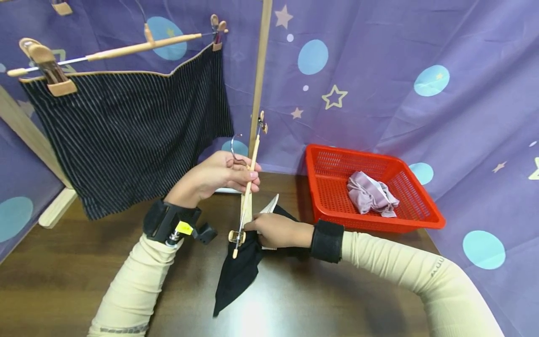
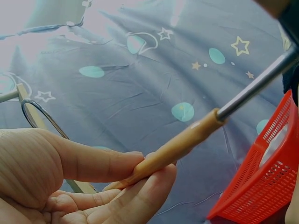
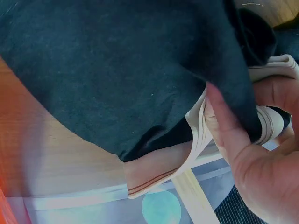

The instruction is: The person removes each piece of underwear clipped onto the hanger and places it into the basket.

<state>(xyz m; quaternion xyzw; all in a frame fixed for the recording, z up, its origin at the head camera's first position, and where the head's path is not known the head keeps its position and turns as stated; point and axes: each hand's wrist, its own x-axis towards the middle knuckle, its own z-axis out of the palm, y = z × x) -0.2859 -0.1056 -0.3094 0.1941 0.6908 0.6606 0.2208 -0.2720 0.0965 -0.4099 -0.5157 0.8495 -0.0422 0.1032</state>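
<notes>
My left hand (image 1: pixel 219 173) grips the wooden bar of a clip hanger (image 1: pixel 254 154) between thumb and fingers; the wrist view shows the pinch on the bar (image 2: pixel 173 147) up close. The hanger stands steeply tilted, its metal hook beside the hand. My right hand (image 1: pixel 280 230) pinches a black garment (image 1: pixel 237 271) with a cream elastic waistband (image 3: pixel 198 135), partly folded over the fingers. The hanger's lower clip (image 1: pixel 237 237) lies at the garment's edge, by the right fingertips; whether it bites the cloth, I cannot tell. The upper clip (image 1: pixel 262 122) holds nothing.
A dark pinstriped garment (image 1: pixel 139 126) hangs from another clip hanger (image 1: pixel 143 46) at the left. Behind the hands rises a wooden post (image 1: pixel 261 61). The red basket (image 1: pixel 375 227) at the right holds a crumpled pink cloth (image 1: pixel 370 193). A patterned purple curtain (image 1: pixel 362 112) backs the wooden table (image 1: pixel 337 299).
</notes>
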